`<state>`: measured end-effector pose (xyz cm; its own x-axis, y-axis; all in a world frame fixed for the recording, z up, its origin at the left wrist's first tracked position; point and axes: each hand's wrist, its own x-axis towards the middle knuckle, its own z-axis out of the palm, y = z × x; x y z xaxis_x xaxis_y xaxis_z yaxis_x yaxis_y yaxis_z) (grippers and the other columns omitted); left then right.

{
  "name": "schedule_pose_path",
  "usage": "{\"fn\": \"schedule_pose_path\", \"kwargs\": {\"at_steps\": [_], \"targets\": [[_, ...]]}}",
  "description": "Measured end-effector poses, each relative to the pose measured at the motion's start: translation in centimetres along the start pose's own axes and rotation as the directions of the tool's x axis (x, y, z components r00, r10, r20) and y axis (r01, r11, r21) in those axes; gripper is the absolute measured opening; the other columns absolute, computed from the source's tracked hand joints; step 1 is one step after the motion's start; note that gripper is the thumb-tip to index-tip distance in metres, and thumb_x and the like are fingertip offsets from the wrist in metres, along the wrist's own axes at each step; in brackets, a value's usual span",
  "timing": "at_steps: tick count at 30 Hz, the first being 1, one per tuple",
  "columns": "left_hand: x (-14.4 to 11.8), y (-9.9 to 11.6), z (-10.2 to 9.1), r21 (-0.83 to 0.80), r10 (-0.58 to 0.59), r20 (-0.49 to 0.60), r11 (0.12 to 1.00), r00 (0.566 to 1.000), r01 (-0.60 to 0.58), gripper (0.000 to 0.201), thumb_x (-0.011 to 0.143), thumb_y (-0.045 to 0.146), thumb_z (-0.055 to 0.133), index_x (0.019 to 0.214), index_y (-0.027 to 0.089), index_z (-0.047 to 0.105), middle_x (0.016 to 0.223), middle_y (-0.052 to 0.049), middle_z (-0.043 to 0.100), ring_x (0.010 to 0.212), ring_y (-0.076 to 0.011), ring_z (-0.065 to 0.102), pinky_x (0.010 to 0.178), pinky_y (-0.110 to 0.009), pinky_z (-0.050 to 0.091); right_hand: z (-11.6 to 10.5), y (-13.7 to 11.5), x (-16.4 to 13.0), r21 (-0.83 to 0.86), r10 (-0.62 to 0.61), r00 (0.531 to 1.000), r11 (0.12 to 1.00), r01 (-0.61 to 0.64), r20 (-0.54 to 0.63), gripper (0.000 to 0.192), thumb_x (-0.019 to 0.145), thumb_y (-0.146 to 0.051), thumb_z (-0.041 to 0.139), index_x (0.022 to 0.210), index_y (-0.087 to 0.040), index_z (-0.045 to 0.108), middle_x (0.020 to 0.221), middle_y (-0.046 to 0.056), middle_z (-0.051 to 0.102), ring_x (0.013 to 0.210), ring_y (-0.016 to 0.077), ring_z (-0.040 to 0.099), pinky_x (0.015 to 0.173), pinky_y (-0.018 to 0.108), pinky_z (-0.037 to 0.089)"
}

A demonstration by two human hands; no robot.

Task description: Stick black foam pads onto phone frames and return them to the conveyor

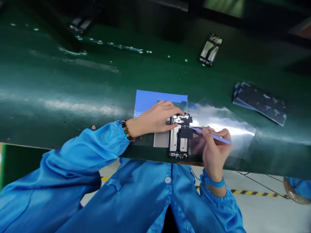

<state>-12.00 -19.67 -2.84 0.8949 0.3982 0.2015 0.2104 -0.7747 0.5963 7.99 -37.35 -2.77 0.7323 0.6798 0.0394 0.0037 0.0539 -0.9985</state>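
An opened phone (173, 142) lies upright at the table's front edge, its circuit parts and pale inner plates showing. My left hand (157, 118) reaches over its upper left side, with thumb and forefinger holding it near the top. In my right hand (216, 150) is a pair of blue-purple tweezers (220, 138), pinched between thumb and fingers. Their tip meets a black sticker piece (186, 133) lying over the phone's middle and right side. Under my left hand are a blue sheet (159, 96) and a pale grey sheet (160, 141), partly hidden.
Clear plastic film (223, 119) lies right of the phone. Farther right is a stack of dark sheets (262, 102) with pale cutouts. Another opened phone (211, 50) lies at the back, and a third phone (81, 24) at back left. A dark post (65, 35) stands on the green table (97, 77).
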Motion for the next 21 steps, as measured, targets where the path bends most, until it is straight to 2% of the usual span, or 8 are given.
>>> {"fn": "schedule_pose_path", "kwargs": {"at_steps": [4, 12, 21], "targets": [[0.17, 0.25, 0.67, 0.005, 0.007, -0.036, 1.000, 0.999, -0.006, 0.037, 0.103, 0.031, 0.072, 0.136, 0.018, 0.068, 0.132, -0.009, 0.078, 0.124, -0.0253, 0.067, 0.102, -0.039, 0.043, 0.87, 0.35, -0.44, -0.040, -0.031, 0.999, 0.999, 0.029, -0.034, 0.038, 0.085, -0.023, 0.090, 0.083, -0.024, 0.051, 0.081, -0.005, 0.074, 0.087, 0.0153, 0.077, 0.120, 0.051, 0.053], [0.30, 0.57, 0.47, 0.098, 0.011, -0.031, 0.995, 0.999, -0.008, 0.039, 0.103, 0.035, 0.072, 0.138, 0.019, 0.070, 0.125, -0.007, 0.081, 0.119, -0.0258, 0.068, 0.099, -0.042, 0.041, 1.12, 0.36, -0.57, -0.054, -0.044, 0.997, 0.998, 0.040, -0.066, 0.040, 0.083, -0.022, 0.091, 0.083, -0.025, 0.052, 0.078, -0.006, 0.071, 0.088, 0.0172, 0.077, 0.120, 0.055, 0.054], [0.18, 0.57, 0.50, 0.082, 0.021, -0.030, 0.996, 0.999, -0.018, 0.041, 0.104, 0.036, 0.071, 0.140, 0.018, 0.069, 0.127, -0.007, 0.080, 0.119, -0.0250, 0.067, 0.101, -0.041, 0.041, 1.28, 0.50, -0.76, -0.052, -0.041, 0.997, 0.998, 0.038, -0.065, 0.039, 0.083, -0.023, 0.091, 0.084, -0.025, 0.052, 0.080, -0.006, 0.073, 0.089, 0.0171, 0.078, 0.124, 0.056, 0.051]]}}
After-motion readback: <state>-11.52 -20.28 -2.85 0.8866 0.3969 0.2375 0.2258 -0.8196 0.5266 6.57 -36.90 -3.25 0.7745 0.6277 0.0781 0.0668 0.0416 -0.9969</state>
